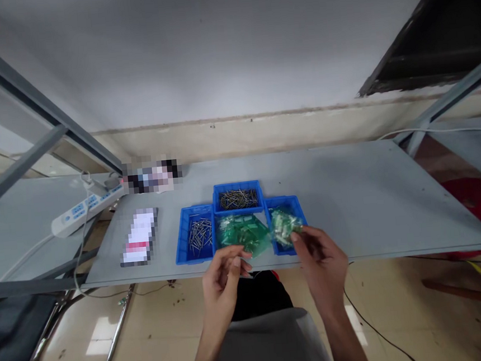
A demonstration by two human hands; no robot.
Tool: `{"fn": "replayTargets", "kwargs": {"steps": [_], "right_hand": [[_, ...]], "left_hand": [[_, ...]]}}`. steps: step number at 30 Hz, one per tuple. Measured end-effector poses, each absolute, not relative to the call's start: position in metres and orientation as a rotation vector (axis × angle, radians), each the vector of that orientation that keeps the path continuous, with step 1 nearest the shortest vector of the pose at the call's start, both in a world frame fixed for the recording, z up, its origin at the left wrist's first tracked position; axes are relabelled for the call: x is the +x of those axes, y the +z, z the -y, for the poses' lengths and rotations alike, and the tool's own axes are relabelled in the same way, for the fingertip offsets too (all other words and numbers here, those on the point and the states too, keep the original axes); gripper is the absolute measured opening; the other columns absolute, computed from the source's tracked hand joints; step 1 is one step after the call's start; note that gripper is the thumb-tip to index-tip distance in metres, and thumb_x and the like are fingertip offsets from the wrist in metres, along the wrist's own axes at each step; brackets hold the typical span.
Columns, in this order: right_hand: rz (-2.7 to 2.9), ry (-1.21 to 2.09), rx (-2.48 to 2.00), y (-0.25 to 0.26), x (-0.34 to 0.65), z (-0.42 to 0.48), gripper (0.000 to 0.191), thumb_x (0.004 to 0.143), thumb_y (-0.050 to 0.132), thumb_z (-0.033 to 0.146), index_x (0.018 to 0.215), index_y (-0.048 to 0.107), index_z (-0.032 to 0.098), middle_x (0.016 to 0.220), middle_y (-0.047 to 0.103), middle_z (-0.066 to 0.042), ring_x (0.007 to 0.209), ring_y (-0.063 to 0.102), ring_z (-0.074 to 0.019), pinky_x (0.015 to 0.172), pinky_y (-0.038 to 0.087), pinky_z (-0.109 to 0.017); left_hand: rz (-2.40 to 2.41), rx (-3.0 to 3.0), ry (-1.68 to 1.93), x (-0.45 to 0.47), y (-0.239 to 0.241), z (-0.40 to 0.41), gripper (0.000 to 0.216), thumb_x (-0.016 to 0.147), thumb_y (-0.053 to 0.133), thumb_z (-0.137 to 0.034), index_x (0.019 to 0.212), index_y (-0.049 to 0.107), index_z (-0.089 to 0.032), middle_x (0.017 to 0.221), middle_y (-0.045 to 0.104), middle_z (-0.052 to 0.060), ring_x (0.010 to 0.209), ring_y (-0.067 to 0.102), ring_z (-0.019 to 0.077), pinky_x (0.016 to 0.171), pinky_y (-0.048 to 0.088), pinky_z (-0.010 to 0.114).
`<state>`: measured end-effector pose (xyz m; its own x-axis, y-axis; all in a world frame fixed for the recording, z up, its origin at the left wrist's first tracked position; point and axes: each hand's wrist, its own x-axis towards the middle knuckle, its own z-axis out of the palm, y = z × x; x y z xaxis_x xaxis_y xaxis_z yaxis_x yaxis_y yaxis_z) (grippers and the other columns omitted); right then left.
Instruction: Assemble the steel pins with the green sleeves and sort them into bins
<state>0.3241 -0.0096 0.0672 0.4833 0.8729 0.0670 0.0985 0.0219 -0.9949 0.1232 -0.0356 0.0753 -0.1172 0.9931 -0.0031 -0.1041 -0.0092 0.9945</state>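
Observation:
My right hand (323,257) pinches the edge of a small green plastic bag (285,225) with thumb and forefinger, above the right blue bin (293,202). Whitish pieces show inside the bag; whether other bags lie beneath it is unclear. Close to the table's front edge, my left hand (224,277) has its fingers curled and thumb near the forefinger. What it holds, if anything, is too small to make out. Just beyond it lies a pile of flat green plastic bags (243,232) between the bins. Loose metal screws or nails (200,234) fill part of the left blue bin (182,247).
A third blue bin (236,187) at the back holds many thin brownish metal fasteners (237,199). Left on the grey table (352,204) lies a phone (139,236). A white power strip (87,208) with cables sits by the metal frame (35,103).

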Motion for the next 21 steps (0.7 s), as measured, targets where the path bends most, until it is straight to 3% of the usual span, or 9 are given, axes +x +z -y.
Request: {"fn": "replayTargets", "kwargs": {"steps": [5,10,21], "right_hand": [[1.301,0.513,-1.772,0.072,0.363,-0.002,0.038,0.097,0.074,0.057,0.115,0.084,0.025,0.087,0.081,-0.003,0.062,0.060,-0.0181,0.066,0.049,-0.034],[1.394,0.287,-1.960,0.076,0.373,0.001,0.034,0.102,0.066,0.054,0.113,0.085,0.028,0.087,0.082,-0.003,0.062,0.063,-0.0201,0.068,0.046,-0.035],[1.697,0.294,-1.521,0.080,0.327,-0.004,0.020,0.110,0.063,0.036,0.114,0.080,0.027,0.093,0.080,-0.005,0.078,0.070,-0.0226,0.078,0.056,-0.037]], "left_hand": [[-1.232,1.108,1.311,0.121,0.077,0.035,0.027,0.109,0.069,-0.044,0.107,0.082,-0.021,0.093,0.082,0.007,0.082,0.075,0.0191,0.078,0.063,0.029],[-1.276,1.109,1.325,0.118,0.075,0.036,0.029,0.109,0.068,-0.045,0.106,0.082,-0.020,0.090,0.080,0.007,0.083,0.074,0.0203,0.080,0.061,0.030],[-1.392,1.074,1.522,0.102,0.067,0.041,0.022,0.109,0.068,-0.039,0.103,0.079,-0.021,0.078,0.074,0.001,0.076,0.069,0.0176,0.076,0.056,0.027]]}}
